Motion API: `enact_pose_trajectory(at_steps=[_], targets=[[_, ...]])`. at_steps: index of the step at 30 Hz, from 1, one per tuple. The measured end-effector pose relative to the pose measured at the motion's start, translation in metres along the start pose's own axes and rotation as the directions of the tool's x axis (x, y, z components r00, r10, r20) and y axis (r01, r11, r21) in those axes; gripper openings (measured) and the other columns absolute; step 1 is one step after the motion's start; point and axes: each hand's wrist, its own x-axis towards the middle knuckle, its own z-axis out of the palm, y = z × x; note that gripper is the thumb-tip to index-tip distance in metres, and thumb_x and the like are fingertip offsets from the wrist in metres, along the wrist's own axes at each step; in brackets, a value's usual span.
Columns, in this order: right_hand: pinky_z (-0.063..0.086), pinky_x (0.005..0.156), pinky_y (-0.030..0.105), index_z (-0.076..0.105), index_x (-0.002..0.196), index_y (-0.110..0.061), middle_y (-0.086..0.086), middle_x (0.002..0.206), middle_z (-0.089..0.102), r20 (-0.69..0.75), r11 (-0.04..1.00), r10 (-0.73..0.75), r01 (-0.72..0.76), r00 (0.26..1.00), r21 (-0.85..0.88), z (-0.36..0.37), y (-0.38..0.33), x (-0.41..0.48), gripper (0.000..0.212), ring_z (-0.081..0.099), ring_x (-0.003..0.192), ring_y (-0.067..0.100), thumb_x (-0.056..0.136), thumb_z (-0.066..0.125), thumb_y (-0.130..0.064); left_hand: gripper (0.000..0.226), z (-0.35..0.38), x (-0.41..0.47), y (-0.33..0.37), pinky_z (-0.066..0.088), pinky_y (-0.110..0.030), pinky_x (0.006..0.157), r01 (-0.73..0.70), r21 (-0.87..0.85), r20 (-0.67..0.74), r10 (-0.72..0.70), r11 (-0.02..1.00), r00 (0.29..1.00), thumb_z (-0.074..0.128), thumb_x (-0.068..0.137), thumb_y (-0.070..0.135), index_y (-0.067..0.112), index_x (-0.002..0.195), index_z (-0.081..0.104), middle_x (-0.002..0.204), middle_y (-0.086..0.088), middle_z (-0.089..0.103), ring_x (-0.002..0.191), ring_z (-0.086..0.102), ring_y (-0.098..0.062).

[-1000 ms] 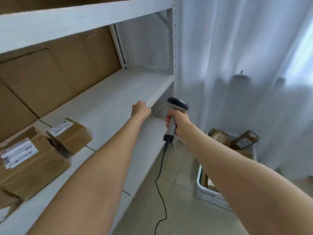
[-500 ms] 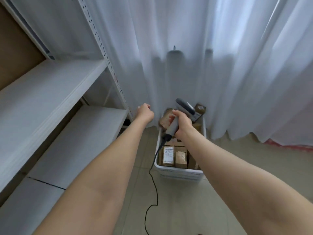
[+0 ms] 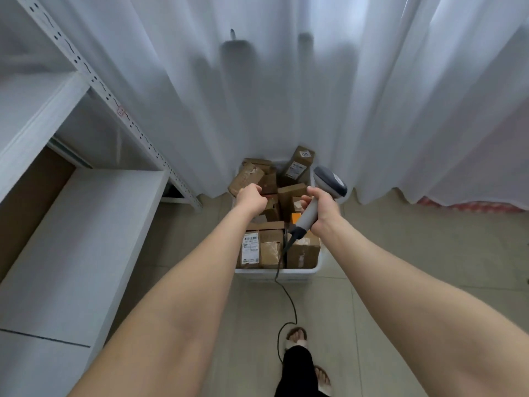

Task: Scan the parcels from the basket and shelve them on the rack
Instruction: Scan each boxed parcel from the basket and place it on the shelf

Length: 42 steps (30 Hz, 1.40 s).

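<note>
Head view: right of the rack (image 3: 86, 224), the left hand (image 3: 250, 197) hovers over the basket (image 3: 303, 273) on the floor (image 3: 400, 253), grip curled together on nothing visible, nearer the parcels (image 3: 272, 249) than the other hand. Just beyond its knuckles a brown parcel (image 3: 246, 177) lies tilted, long axis near-left to far-right. The right hand (image 3: 322, 209) is clamped on the scanner (image 3: 329, 181), handle slanting near-left.

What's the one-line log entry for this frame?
phase: at basket | left hand: curled, empty, above basket | right hand: grips scanner | parcels: in basket | rack: to the left
</note>
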Motion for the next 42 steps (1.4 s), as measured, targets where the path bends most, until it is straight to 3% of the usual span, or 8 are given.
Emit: enact_pose_trajectory(at_steps=[4,8,14,22,31,34,37,42], targets=[[0.053,0.075,0.030,0.064,0.096,-0.013,0.004,0.085,0.067,-0.058,0.999,0.024,-0.026,0.998,-0.036,-0.001,-0.004,0.042,0.014,0.063,0.079,0.016,0.086,0.069,-0.022,0.045,0.031,0.037,0.000,0.048,-0.032,0.089,0.022,-0.022,0.081,-0.021,1.000,0.996,0.055,0.092,0.011,0.014,0.136,0.047,0.136,-0.011,0.050,0.116,0.054,-0.027],[0.052,0.069,0.029,0.064,0.092,-0.013,0.004,0.085,0.067,-0.095,0.996,0.053,-0.059,0.994,-0.063,0.011,-0.010,0.079,0.013,0.063,0.077,0.016,0.086,0.069,-0.023,0.045,0.048,0.075,0.005,0.048,-0.035,0.096,0.015,-0.015,0.125,-0.013,1.000,0.992,0.058,0.092,0.014,0.015,0.135,0.048,0.135,-0.010,0.051,0.120,0.053,-0.026],[0.054,0.080,0.031,0.064,0.098,-0.012,0.005,0.089,0.068,-0.099,0.992,0.085,-0.093,0.991,-0.087,0.025,-0.016,0.122,0.015,0.064,0.081,0.016,0.087,0.070,-0.021,0.039,0.057,0.124,0.000,0.044,-0.025,0.077,0.040,-0.024,0.081,-0.038,0.999,0.996,0.056,0.092,0.011,0.017,0.131,0.052,0.132,-0.009,0.053,0.115,0.055,-0.023],[0.052,0.065,0.029,0.063,0.098,-0.012,0.004,0.082,0.068,-0.087,0.975,0.140,-0.153,0.986,-0.159,0.038,-0.015,0.175,0.016,0.065,0.075,0.015,0.087,0.070,-0.020,0.045,0.085,0.166,-0.014,0.049,-0.035,0.095,0.165,0.023,0.155,-0.167,0.986,0.974,0.061,0.089,0.013,0.016,0.132,0.050,0.133,-0.008,0.053,0.118,0.053,-0.025],[0.057,0.085,0.031,0.060,0.096,-0.010,0.005,0.080,0.066,-0.084,0.911,0.281,-0.293,0.956,-0.290,0.031,0.024,0.230,0.016,0.064,0.071,0.015,0.086,0.071,-0.017,0.049,0.134,0.179,-0.050,0.045,-0.034,0.097,0.346,0.013,0.190,-0.342,0.938,0.920,0.062,0.089,0.016,0.011,0.135,0.048,0.135,-0.010,0.052,0.121,0.051,-0.027],[0.053,0.073,0.028,0.060,0.105,-0.006,0.006,0.075,0.060,-0.083,0.860,0.341,-0.347,0.936,-0.375,0.022,0.047,0.246,0.020,0.058,0.064,0.015,0.088,0.066,-0.013,0.053,0.159,0.180,-0.073,0.047,-0.035,0.095,0.413,0.039,0.240,-0.410,0.910,0.880,0.069,0.084,0.021,0.007,0.131,0.049,0.130,-0.012,0.055,0.117,0.054,-0.028],[0.052,0.074,0.034,0.060,0.116,-0.005,0.008,0.082,0.060,-0.087,0.791,0.387,-0.379,0.918,-0.480,0.009,0.078,0.263,0.029,0.060,0.076,0.019,0.088,0.065,-0.013,0.063,0.192,0.180,-0.100,0.046,-0.040,0.099,0.469,0.059,0.300,-0.464,0.881,0.834,0.075,0.079,0.029,0.007,0.131,0.048,0.129,-0.014,0.056,0.117,0.054,-0.029],[0.053,0.091,0.048,0.050,0.128,-0.008,0.017,0.121,0.058,-0.094,0.744,0.416,-0.398,0.904,-0.537,-0.012,0.121,0.292,0.047,0.058,0.110,0.032,0.086,0.069,-0.016,0.095,0.246,0.182,-0.138,0.040,-0.042,0.105,0.552,0.095,0.295,-0.553,0.828,0.779,0.079,0.070,0.043,0.010,0.144,0.028,0.139,-0.017,0.041,0.127,0.043,-0.033]])
